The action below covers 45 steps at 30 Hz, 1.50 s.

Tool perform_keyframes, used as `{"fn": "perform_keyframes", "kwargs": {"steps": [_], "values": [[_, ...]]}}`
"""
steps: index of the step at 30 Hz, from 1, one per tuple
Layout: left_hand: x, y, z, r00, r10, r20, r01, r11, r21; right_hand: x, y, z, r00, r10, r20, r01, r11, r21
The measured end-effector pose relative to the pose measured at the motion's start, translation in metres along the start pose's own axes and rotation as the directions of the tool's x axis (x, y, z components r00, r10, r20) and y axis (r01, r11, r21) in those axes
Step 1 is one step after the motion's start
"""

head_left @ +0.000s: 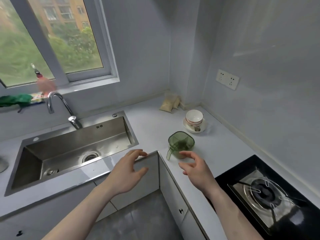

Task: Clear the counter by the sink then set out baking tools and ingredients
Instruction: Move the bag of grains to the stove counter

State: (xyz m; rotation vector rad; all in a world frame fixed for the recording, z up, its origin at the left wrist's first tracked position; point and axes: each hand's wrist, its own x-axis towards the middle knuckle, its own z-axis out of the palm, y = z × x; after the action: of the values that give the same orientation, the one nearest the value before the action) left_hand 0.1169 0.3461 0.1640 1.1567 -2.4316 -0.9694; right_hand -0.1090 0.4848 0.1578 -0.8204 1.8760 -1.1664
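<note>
A green see-through measuring cup (181,144) with a handle stands on the white counter (150,125) right of the sink (72,151). My right hand (195,168) hovers just in front of the cup, fingers loosely spread, holding nothing. My left hand (129,170) hangs over the counter's inner corner with relaxed fingers, also holding nothing. Behind the cup, stacked white bowls (194,118) sit on a saucer. Two bags of pale grains (169,103) lean in the back corner.
A curved tap (58,108) rises behind the sink. A green cloth (15,100) and a blurred bottle (45,84) sit on the window sill. A black gas hob (270,194) fills the counter at the right. A wall socket (227,79) is above it.
</note>
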Motion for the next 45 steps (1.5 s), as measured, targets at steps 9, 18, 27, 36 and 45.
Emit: {"fn": "perform_keyframes", "kwargs": {"steps": [9, 18, 27, 36, 45], "values": [[0.114, -0.035, -0.01, 0.998, 0.012, 0.069, -0.008, 0.999, -0.053, 0.091, -0.004, 0.006, 0.996, 0.033, -0.084, -0.034, 0.999, -0.016], [0.241, -0.08, -0.029, 0.969, 0.089, 0.23, -0.073, 0.994, -0.078, 0.18, -0.025, 0.035, 0.968, 0.157, -0.196, -0.163, 0.986, -0.016], [0.332, -0.109, -0.026, 0.91, 0.135, 0.392, -0.143, 0.99, -0.009, 0.2, -0.031, 0.043, 0.926, 0.255, -0.279, -0.27, 0.963, -0.017], [0.394, -0.092, -0.005, 0.906, 0.15, 0.396, -0.172, 0.985, 0.021, 0.232, -0.022, 0.001, 0.912, 0.252, -0.324, -0.28, 0.959, -0.044], [0.482, -0.071, 0.008, 0.897, 0.146, 0.416, -0.212, 0.97, 0.117, 0.277, -0.021, -0.017, 0.935, 0.234, -0.268, -0.277, 0.951, -0.138]]}}
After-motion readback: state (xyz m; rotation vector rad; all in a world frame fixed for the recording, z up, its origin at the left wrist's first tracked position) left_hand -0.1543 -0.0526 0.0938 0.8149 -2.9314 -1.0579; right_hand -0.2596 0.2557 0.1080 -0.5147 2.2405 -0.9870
